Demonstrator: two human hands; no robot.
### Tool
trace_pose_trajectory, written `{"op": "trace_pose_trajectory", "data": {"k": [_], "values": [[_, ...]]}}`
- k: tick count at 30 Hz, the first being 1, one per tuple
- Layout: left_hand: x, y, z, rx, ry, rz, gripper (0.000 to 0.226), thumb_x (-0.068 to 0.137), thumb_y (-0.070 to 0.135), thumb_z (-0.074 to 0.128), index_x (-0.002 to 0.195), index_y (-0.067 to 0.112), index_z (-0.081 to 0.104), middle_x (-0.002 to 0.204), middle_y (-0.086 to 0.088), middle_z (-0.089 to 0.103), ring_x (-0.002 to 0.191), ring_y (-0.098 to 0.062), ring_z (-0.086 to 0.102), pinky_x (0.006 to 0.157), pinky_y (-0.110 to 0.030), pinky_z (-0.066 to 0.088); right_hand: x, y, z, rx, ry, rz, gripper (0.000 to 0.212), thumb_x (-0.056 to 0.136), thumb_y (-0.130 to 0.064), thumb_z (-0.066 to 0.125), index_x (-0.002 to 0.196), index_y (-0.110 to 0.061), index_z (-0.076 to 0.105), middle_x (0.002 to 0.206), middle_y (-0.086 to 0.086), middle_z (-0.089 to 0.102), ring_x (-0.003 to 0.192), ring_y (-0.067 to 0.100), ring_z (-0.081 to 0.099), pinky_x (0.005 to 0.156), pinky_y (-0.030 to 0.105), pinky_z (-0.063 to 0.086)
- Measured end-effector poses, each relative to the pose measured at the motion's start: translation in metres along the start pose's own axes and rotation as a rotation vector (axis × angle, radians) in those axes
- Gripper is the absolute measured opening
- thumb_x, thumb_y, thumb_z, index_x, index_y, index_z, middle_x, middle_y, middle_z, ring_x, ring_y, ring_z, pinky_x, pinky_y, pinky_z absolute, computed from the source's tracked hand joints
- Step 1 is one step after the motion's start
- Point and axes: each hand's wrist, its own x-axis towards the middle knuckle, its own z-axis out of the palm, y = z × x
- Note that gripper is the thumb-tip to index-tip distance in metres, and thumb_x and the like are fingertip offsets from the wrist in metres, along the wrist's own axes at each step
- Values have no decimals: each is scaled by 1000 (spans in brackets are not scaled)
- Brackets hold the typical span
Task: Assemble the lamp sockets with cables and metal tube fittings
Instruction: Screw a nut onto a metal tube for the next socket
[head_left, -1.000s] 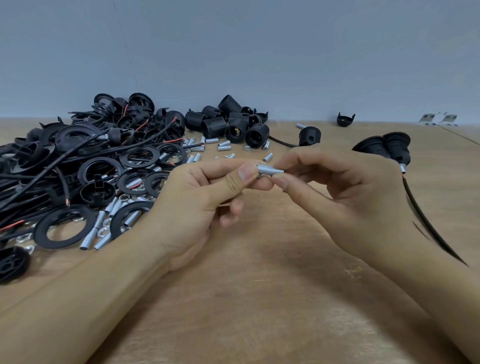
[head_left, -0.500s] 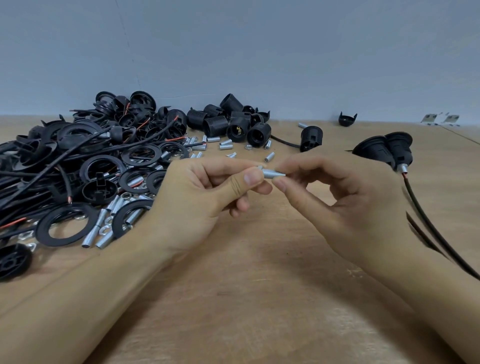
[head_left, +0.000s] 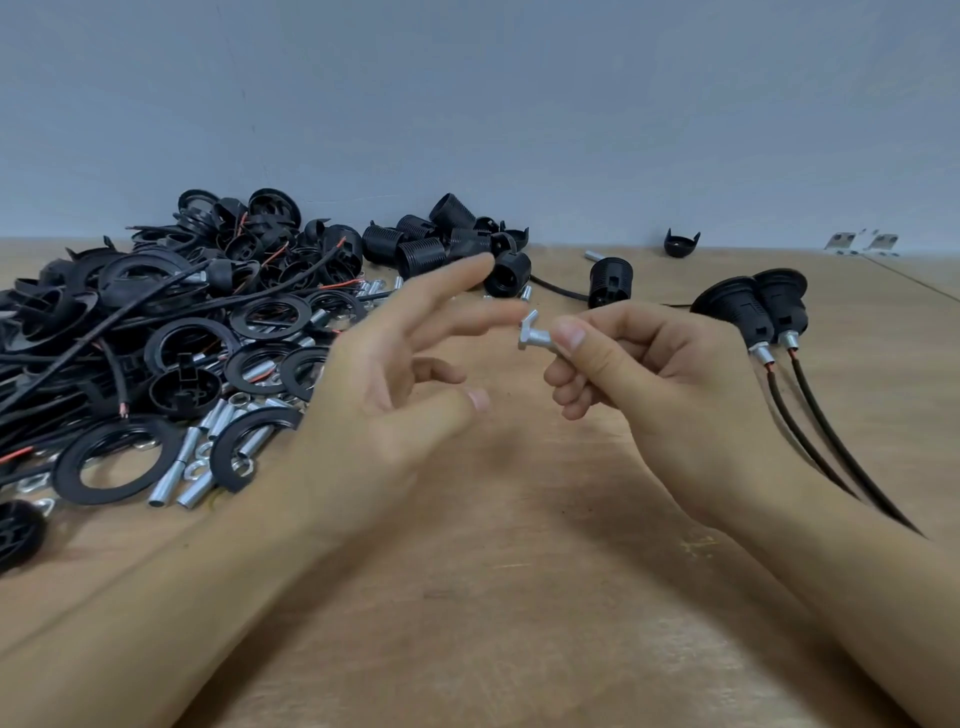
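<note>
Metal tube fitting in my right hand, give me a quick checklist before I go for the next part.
1. Right hand grips the metal tube fitting between thumb and fingers: ok.
2. Nut seated on the fitting's exposed end: looks ok, thread engagement cannot tell.
3. Left hand free, fingers spread and holding nothing: ok, though motion-blurred.
4. Loose black cables in the pile within the left hand's reach: ok.
5. Two finished lamp sockets lying apart on the right, out of the working area: ok.
6. Bare wooden table in front for working: ok.
</note>
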Motion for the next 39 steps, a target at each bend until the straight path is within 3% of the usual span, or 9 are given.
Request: {"op": "trace_pose_trajectory", "data": {"k": [3, 10, 17, 21, 25, 29, 33, 35, 39], "values": [[-2, 1, 0, -22, -24, 46, 67, 75, 15, 58, 140, 7, 42, 111, -6, 74, 115, -25, 61, 93, -40, 43, 0, 0, 0, 51, 14, 21, 25, 84, -31, 63, 79, -9, 72, 65, 6, 70, 57, 16, 65, 57, 23, 53], [0, 5, 12, 7, 123, 0, 35, 85, 11, 59, 120, 11, 60, 103, 0, 75, 102, -13, 68, 78, -20, 49, -1, 0, 5, 121, 33, 24, 16, 80, -23, 69, 79, -8, 74, 66, 6, 71, 57, 13, 64, 56, 21, 53], [-1, 7, 5, -81, 132, 77, 38, 83, 16, 57, 120, 7, 58, 95, -5, 76, 97, -26, 66, 85, -32, 47, 0, 1, 2, 131, 63, -11, 8, 87, -9, 67, 85, -4, 72, 72, 9, 72, 62, 15, 67, 62, 22, 55], [-1, 5, 8, 7, 55, 50, 58, 80, 23, 60, 135, 9, 48, 121, -2, 70, 121, -21, 59, 94, -37, 41, 0, 2, 3, 155, 57, 13, 8, 87, -11, 67, 84, -5, 72, 71, 8, 72, 62, 15, 67, 62, 22, 54], [-2, 4, 4, -28, 92, 136, 51, 83, 16, 55, 132, 3, 48, 99, -6, 75, 113, -27, 62, 98, -38, 41, 2, 3, 1, 167, 58, 24, 10, 89, -11, 66, 84, -5, 72, 71, 8, 72, 62, 16, 66, 62, 22, 54], [-2, 5, 5, 51, 17, 145, 62, 80, 21, 58, 138, 5, 44, 121, -3, 69, 124, -28, 56, 102, -40, 38, 2, 5, 0, 162, 58, 37, 10, 89, -11, 66, 83, -6, 73, 71, 7, 71, 62, 15, 65, 61, 22, 53], [-5, 9, 5, 142, 44, 211, 49, 83, 13, 55, 129, 1, 48, 98, -4, 74, 106, -25, 63, 92, -29, 44, 3, 5, -1, 172, 67, 46, 13, 84, -20, 69, 82, -8, 73, 70, 5, 70, 61, 14, 63, 60, 22, 52], [-5, 9, 5, 206, 42, 214, 51, 82, 14, 58, 130, 5, 48, 107, -2, 70, 107, -25, 63, 87, -34, 46, 2, 5, -1, 182, 45, 54, 16, 82, -24, 69, 82, -9, 73, 70, 5, 70, 62, 13, 63, 60, 22, 52], [-7, 5, 12, 304, -48, 163, 68, 78, 4, 64, 142, 6, 40, 127, 2, 65, 127, -23, 53, 106, -39, 39, 1, 6, 1, 186, 33, 50, 19, 81, -25, 68, 84, -7, 72, 70, 5, 69, 63, 14, 62, 59, 22, 51]]}}
